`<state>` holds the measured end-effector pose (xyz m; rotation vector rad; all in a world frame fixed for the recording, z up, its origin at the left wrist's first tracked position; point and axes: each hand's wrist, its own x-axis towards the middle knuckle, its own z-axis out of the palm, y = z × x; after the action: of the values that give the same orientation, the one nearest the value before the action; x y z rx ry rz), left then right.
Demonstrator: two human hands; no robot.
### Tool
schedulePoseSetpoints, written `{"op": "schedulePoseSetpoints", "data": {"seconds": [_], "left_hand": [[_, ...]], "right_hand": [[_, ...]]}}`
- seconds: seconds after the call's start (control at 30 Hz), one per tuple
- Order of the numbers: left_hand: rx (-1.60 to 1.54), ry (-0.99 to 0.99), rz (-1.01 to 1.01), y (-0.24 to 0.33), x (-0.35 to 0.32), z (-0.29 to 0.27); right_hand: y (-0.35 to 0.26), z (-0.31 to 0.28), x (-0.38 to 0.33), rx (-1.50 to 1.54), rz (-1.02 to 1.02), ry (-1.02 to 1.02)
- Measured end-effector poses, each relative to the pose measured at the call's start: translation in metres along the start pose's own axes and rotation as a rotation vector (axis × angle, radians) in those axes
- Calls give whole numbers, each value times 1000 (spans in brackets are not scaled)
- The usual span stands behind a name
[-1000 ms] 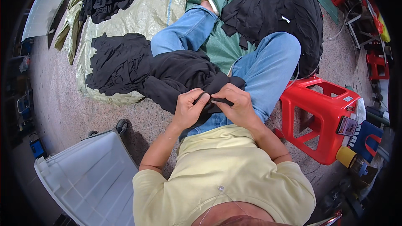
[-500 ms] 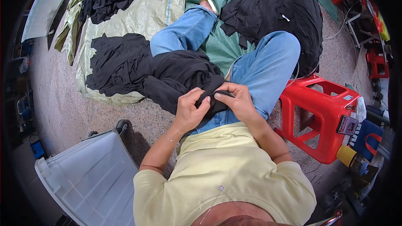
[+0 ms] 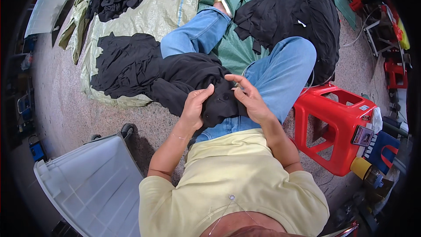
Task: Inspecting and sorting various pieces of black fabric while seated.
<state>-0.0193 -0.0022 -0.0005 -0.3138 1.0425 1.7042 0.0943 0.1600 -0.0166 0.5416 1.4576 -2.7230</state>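
Note:
A black garment (image 3: pixel 193 72) lies bunched across my lap, its kind not clear. Small dark round spots that look like buttons show on the part between my hands. My left hand (image 3: pixel 196 106) grips the near left edge of that part, thumb on top and the other fingers partly hidden by cloth. On the other side, my right hand (image 3: pixel 253 102) is at the garment's right edge, with index finger and thumb spread apart. Both hands rest close above my blue jeans (image 3: pixel 280 70).
Flattened black garments (image 3: pixel 125 66) extend left from my lap over a pale woven sheet (image 3: pixel 144 17). A large black cloth heap (image 3: pixel 289 13) lies on a green sheet (image 3: pixel 226 39). A red stool (image 3: pixel 337 158) stands at right; a translucent bin (image 3: pixel 92 184) is at lower left.
My hands have moved apart from a close pinch on the cloth. The right index finger and thumb have spread, and the cloth between the hands now lies flatter with its round spots showing.

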Motion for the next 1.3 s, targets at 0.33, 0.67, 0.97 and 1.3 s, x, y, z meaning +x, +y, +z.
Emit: {"op": "schedulePoseSetpoints", "data": {"seconds": [0.33, 0.67, 0.97, 1.3], "left_hand": [[6, -145, -80, 2, 18, -17], [82, -169, -61, 9, 11, -14], [128, -237, -7, 15, 6, -15], [674, -196, 202, 11, -5, 0]], "right_hand": [[-13, 4, 6, -652, 61, -42], [9, -11, 10, -581, 50, 49], [6, -11, 14, -441, 187, 134], [-24, 3, -2, -515, -148, 239]]}}
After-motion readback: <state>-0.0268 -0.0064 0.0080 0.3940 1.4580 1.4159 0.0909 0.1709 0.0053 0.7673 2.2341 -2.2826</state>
